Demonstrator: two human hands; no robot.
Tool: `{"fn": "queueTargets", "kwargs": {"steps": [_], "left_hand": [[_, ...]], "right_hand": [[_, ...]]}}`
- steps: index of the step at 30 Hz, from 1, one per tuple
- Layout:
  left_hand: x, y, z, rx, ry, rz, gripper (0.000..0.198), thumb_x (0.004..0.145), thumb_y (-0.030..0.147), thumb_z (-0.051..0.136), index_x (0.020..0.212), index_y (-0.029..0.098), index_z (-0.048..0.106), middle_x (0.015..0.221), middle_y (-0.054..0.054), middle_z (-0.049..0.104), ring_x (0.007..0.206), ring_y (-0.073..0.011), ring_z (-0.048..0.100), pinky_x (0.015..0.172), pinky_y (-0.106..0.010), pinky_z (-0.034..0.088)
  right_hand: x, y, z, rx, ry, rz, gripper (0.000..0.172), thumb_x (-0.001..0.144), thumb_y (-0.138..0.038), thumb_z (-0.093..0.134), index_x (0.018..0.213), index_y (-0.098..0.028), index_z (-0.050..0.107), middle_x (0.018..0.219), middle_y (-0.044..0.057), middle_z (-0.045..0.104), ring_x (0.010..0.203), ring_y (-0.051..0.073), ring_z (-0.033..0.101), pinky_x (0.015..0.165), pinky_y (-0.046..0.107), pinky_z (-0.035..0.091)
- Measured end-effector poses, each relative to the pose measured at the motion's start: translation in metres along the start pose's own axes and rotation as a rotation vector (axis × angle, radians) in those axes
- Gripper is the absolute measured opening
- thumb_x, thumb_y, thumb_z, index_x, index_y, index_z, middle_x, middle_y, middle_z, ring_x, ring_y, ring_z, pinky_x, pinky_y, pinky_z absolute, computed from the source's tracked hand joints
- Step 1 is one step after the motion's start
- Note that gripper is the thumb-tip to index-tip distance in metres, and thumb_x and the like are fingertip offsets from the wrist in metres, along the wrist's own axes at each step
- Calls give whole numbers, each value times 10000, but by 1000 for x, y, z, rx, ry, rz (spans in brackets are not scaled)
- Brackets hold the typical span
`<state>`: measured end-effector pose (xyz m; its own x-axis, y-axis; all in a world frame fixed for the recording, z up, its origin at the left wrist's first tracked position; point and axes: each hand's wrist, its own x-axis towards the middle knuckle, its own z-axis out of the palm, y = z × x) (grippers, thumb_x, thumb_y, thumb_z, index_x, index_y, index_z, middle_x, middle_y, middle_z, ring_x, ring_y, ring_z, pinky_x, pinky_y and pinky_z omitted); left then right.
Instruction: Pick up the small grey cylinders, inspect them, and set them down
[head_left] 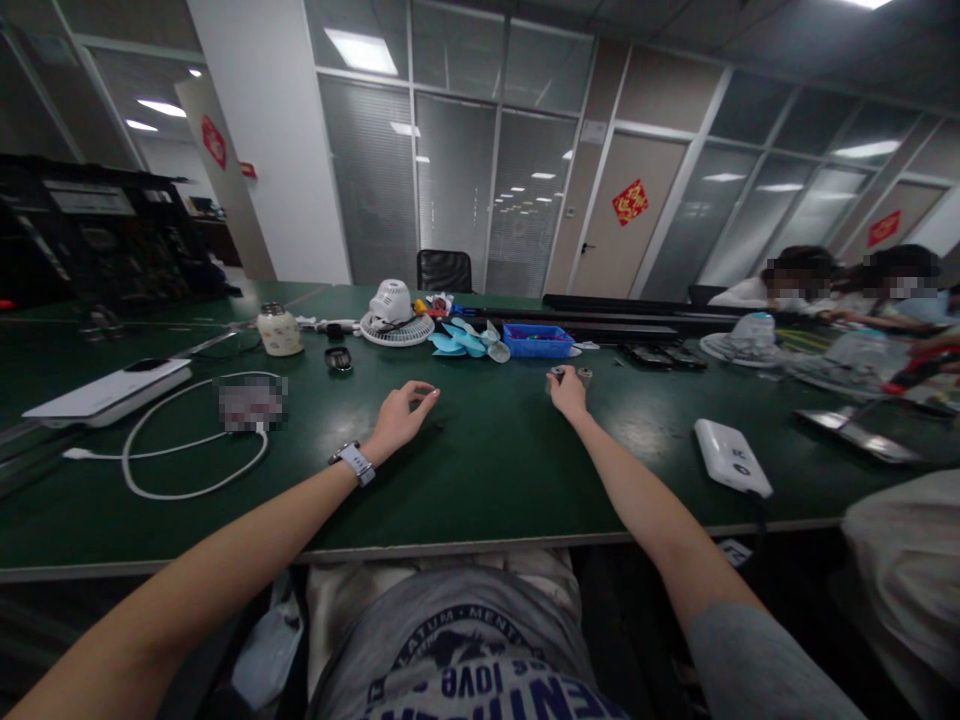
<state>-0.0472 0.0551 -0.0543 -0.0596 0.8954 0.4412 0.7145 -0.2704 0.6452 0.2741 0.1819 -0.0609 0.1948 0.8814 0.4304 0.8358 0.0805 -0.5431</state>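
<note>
My left hand (406, 412), with a watch (352, 462) at its wrist, hovers over the green table (465, 490). Its thumb and forefinger curve round until their tips come together; anything between them is too small to make out. Farther right, my right hand (569, 390) is closed round a small grey metal part, mostly hidden by the fingers. A similar small round part (585, 375) shows just right of the fingers. Beyond the hands lie light-blue fan blades (457, 340) and a blue basket (538, 341) with small items inside.
A white fan assembly (391, 310), a jar (280, 330) and a small black object (338, 359) stand at the left back. A looped white cable (127, 440) and white box (109, 392) lie left. A power bank (731, 457) lies right. Other people sit at the far right.
</note>
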Motion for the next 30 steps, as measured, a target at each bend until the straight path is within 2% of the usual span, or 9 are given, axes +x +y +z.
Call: {"fn": "queueTargets", "kwargs": {"steps": [3,5,9,13,17,21,23,26,30], "left_hand": [[1,1,0,-30,74,-44,457,878,558,426,1071,187,611,952,-84,737,904,-237,650,770,-339,454],[2,1,0,-51,117,-60,454,884,555,411,1064,186,606,943,-83,739,942,-243,642,790,-343,449],[3,-2,1,-91,167,-83,436,890,547,398,1041,192,601,925,-78,741,916,-238,651,784,-339,450],[4,-3,2,-124,180,-90,436,875,559,418,1010,190,606,880,-76,742,888,-230,662,762,-320,451],[4,-2,2,-123,169,-84,442,866,568,426,1006,188,603,873,-74,741,861,-228,666,724,-310,453],[3,1,2,-116,158,-98,433,861,567,433,988,189,604,857,-73,741,851,-231,667,720,-312,452],[2,1,1,-118,154,-103,430,862,566,431,986,191,601,857,-71,740,841,-230,666,713,-312,450],[2,2,0,-122,149,-92,433,863,567,428,992,191,600,866,-70,737,848,-228,661,724,-314,447],[3,1,0,-116,144,-84,440,859,574,425,986,192,603,870,-71,736,859,-230,656,741,-319,446]], "right_hand": [[-14,-19,-5,-51,125,-183,562,867,-304,583,1363,-106,405,1382,209,462,1272,314,442,1010,470,352],[-33,-43,-9,-43,141,-368,563,877,-367,575,1382,-173,421,1452,168,393,1336,312,360,1041,500,308],[-84,-97,-5,44,-124,-760,359,917,-469,491,1212,-310,620,1401,52,493,1333,245,381,1050,461,311],[-114,-123,8,9,-289,-900,325,893,-457,546,1140,-292,676,1365,53,539,1343,257,369,1049,459,295],[-117,-124,20,-36,-366,-913,264,891,-409,571,1079,-283,707,1289,55,604,1318,257,401,1017,449,317],[-116,-124,20,-10,-337,-893,197,863,-386,619,978,-284,741,1252,52,628,1294,257,421,993,439,328],[-109,-124,15,7,-254,-885,172,864,-362,621,950,-283,746,1242,44,632,1286,254,423,998,439,316],[-81,-109,-1,5,-26,-784,174,887,-327,588,955,-287,743,1225,31,635,1273,253,414,1005,446,286],[-30,-58,-26,-67,253,-498,201,897,-326,564,927,-267,754,1177,56,646,1240,273,396,990,449,245]]}}
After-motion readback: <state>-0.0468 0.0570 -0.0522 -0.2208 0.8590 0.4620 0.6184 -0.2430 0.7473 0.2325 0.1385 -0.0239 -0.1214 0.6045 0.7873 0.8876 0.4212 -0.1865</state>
